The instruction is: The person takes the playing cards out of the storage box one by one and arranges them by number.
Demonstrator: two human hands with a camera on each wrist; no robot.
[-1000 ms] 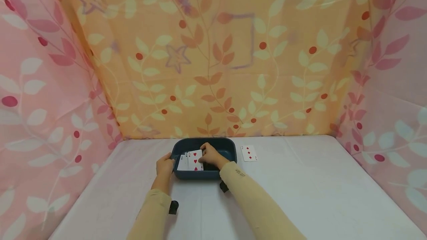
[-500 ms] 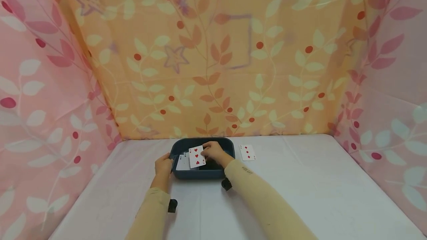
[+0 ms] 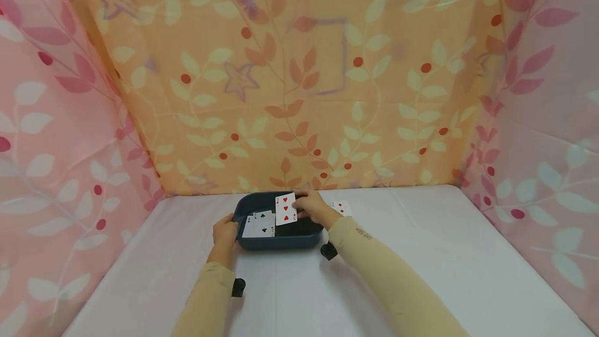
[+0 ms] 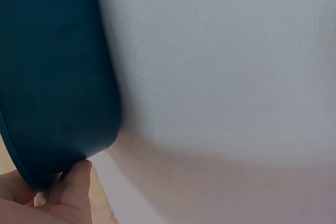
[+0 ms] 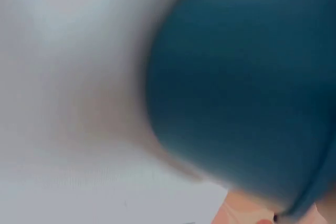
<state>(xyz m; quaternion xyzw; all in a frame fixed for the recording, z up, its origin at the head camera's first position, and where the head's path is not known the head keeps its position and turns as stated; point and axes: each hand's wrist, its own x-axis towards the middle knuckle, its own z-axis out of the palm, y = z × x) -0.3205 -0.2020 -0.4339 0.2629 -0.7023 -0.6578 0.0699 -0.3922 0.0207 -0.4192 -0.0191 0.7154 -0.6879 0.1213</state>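
In the head view my right hand (image 3: 312,208) pinches a three of hearts (image 3: 286,211) by its right edge, above a dark blue tray (image 3: 281,244). At the tray's left end my left hand (image 3: 224,233) grips the rim; the left wrist view shows its thumb and fingers (image 4: 77,182) pinching the tray corner. Face up inside the tray's left part lie overlapping cards, among them a clubs card (image 3: 264,221). Outside, just right of the tray, a diamonds card (image 3: 343,207) lies partly hidden behind my right hand. The right wrist view is blurred and mostly filled by the tray's outer wall (image 5: 236,87).
The tray stands near the back of a white-covered table (image 3: 421,254). A patterned orange cloth (image 3: 281,134) rises behind it, with pink cloths at both sides. A small black device (image 3: 238,287) sits at the left wrist, another (image 3: 329,250) at the right.
My right hand has lifted the three of hearts off the other cards and carried it right and away from me, uncovering the clubs card. My left hand stays on the tray. The head view has turned slightly right.
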